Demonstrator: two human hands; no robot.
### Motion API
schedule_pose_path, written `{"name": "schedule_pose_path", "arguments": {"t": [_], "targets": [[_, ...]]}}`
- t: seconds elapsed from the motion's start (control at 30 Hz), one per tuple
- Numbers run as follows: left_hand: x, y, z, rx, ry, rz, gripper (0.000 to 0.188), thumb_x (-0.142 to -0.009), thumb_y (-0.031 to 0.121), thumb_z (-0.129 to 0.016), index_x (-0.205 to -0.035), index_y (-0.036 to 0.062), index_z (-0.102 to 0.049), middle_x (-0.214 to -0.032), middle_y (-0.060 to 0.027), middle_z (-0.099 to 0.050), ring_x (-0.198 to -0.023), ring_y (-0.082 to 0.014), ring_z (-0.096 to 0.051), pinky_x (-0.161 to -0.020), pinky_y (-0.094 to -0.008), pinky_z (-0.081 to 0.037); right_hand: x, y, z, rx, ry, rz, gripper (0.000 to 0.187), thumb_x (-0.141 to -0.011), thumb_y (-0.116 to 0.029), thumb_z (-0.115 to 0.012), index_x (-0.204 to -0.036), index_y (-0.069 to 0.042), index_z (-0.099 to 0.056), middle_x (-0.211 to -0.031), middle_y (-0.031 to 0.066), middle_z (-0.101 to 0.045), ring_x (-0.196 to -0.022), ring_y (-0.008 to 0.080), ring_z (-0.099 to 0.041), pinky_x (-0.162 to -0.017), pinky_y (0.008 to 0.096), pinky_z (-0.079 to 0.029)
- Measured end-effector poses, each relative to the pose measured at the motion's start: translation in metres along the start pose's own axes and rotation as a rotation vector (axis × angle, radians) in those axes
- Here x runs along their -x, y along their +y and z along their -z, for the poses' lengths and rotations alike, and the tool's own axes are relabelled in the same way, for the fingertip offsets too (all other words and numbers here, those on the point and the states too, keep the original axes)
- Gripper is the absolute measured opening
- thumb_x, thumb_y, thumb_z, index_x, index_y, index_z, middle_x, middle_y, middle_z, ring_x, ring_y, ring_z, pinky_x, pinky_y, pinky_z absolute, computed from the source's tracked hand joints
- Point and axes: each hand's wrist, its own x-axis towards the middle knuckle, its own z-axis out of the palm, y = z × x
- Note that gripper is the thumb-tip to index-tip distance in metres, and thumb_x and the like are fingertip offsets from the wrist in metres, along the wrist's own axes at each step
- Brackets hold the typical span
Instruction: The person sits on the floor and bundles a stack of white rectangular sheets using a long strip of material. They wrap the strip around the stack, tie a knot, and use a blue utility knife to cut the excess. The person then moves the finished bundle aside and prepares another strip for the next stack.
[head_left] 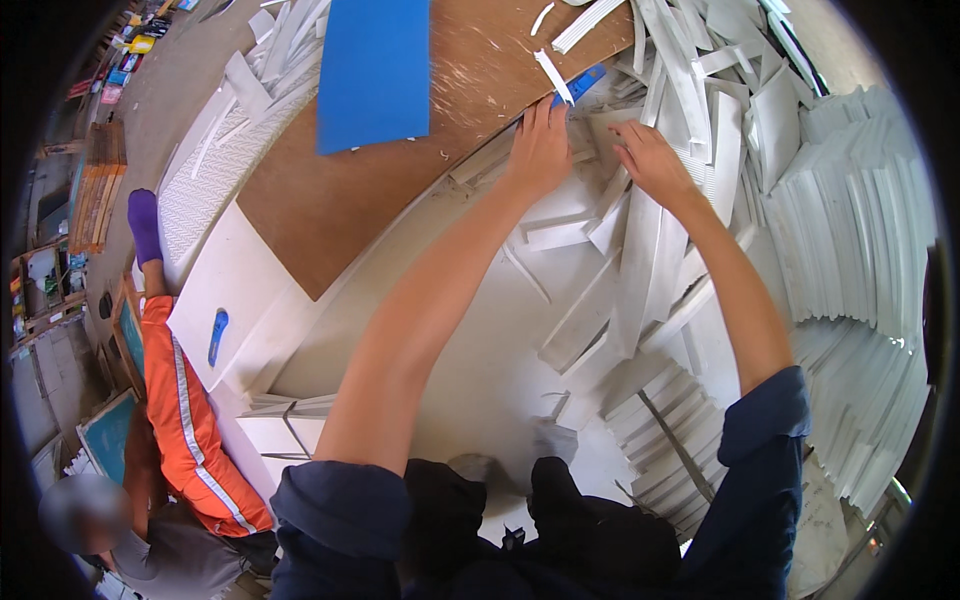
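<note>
My left hand grips a blue utility knife whose tip pokes out past the fingers at the edge of the brown board. My right hand presses flat on a white foam piece just right of the knife, fingers spread. Loose white foam strips lie all around both hands.
A blue sheet lies on the brown board. A second blue knife rests on a white panel at left. Stacked white foam slabs fill the right side. Another person in orange trousers sits at lower left.
</note>
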Motion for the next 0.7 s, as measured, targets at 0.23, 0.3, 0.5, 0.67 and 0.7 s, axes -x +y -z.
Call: {"name": "schedule_pose_path", "arguments": {"t": [0.23,0.3,0.5,0.67,0.7], "targets": [[-0.008,0.01,-0.023,-0.242,0.001,0.142,0.045,-0.075,0.009,-0.054,-0.116,0.0003,-0.038,-0.121,-0.0141,-0.037,-0.114,-0.0303,-0.033,-0.088,-0.0479,-0.034,-0.044,-0.018,-0.035,-0.44,0.21,-0.54,0.035,-0.081,-0.016,-0.051,-0.112,-0.001,-0.042,-0.113,0.0201,-0.049,-0.101,0.0364,-0.05,-0.086,0.0408,-0.04],[-0.002,0.01,-0.022,-0.276,-0.05,0.132,0.043,-0.075,0.009,-0.054,-0.115,0.0011,-0.041,-0.114,-0.0122,-0.042,-0.109,-0.0293,-0.037,-0.085,-0.0472,-0.036,-0.051,-0.018,-0.044,-0.438,0.228,-0.633,0.04,-0.08,-0.019,-0.053,-0.113,-0.001,-0.041,-0.114,0.0216,-0.047,-0.101,0.0356,-0.05,-0.086,0.041,-0.04],[0.017,0.022,-0.01,0.002,-0.022,0.253,0.041,-0.075,0.013,-0.06,-0.112,0.0014,-0.047,-0.104,-0.0147,-0.05,-0.094,-0.0309,-0.046,-0.079,-0.0425,-0.038,-0.061,-0.027,-0.062,-0.573,0.311,-0.994,0.05,-0.077,-0.026,-0.057,-0.113,0.003,-0.039,-0.12,0.0219,-0.042,-0.104,0.0332,-0.05,-0.086,0.0416,-0.04],[0.063,0.048,0.046,0.42,-0.025,0.22,0.038,-0.078,0.015,-0.06,-0.111,0.0021,-0.047,-0.103,-0.0172,-0.05,-0.093,-0.031,-0.048,-0.081,-0.0391,-0.039,-0.048,-0.088,-0.004,-1.215,-0.016,-1.174,0.039,-0.08,-0.023,-0.055,-0.107,0.004,-0.043,-0.102,0.0192,-0.052,-0.095,0.0282,-0.055,-0.075,0.0433,-0.046],[0.073,0.061,0.06,0.523,-0.029,0.175,0.035,-0.08,0.016,-0.058,-0.111,0.0027,-0.048,-0.103,-0.0163,-0.05,-0.094,-0.0288,-0.049,-0.081,-0.0377,-0.039,-0.038,-0.093,0.01,-1.283,-0.093,-1.117,0.036,-0.081,-0.021,-0.054,-0.105,0.004,-0.044,-0.095,0.0176,-0.054,-0.09,0.027,-0.057,-0.071,0.0421,-0.047]]}}
